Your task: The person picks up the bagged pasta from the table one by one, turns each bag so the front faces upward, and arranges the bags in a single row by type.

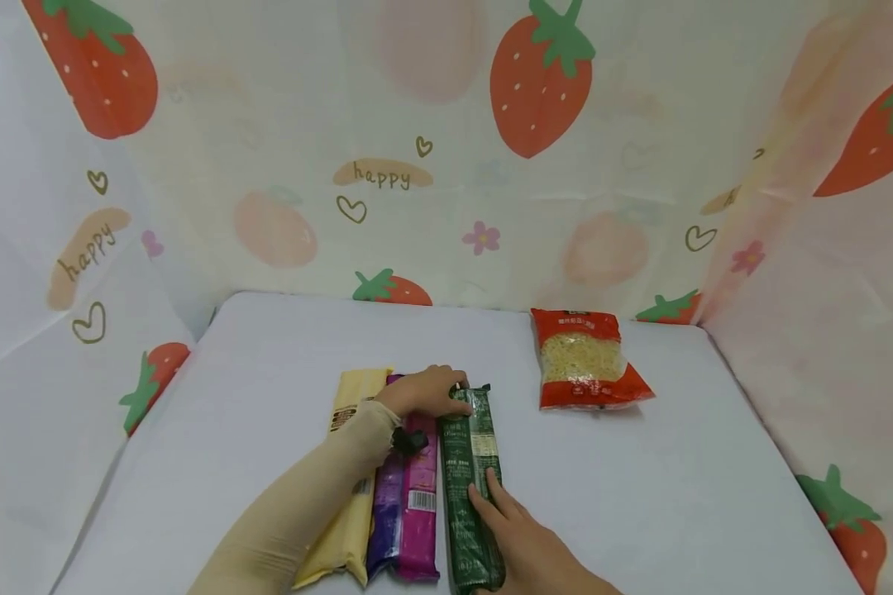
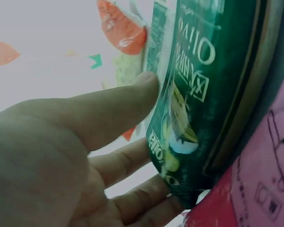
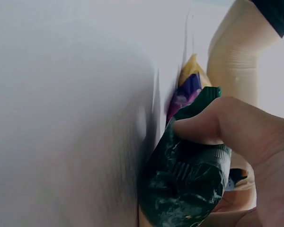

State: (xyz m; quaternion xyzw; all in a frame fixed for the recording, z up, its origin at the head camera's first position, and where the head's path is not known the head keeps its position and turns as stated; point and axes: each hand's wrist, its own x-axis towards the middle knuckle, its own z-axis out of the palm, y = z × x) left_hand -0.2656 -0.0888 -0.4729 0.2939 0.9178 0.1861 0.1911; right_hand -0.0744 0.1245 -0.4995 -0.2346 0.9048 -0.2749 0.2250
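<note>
A long dark-green packet point(image 1: 458, 463) with white lettering lies lengthwise on the table in the head view. My left hand point(image 1: 426, 391) holds its far end, thumb on one side and fingers on the other in the left wrist view. Lower down, my right hand point(image 1: 524, 537) grips the near part, its thumb pressed on the green wrapper point(image 3: 180, 184) in the right wrist view. Just left of it lie a purple and pink packet point(image 1: 420, 529) and a pale yellow packet point(image 1: 342, 537), side by side. My left forearm crosses over both and hides parts of them.
A red bag with a clear window onto yellow pasta-like pieces point(image 1: 584, 359) lies at the back right of the white table point(image 1: 283, 355). Cloth walls with a strawberry print point(image 1: 290, 124) close off the back and both sides.
</note>
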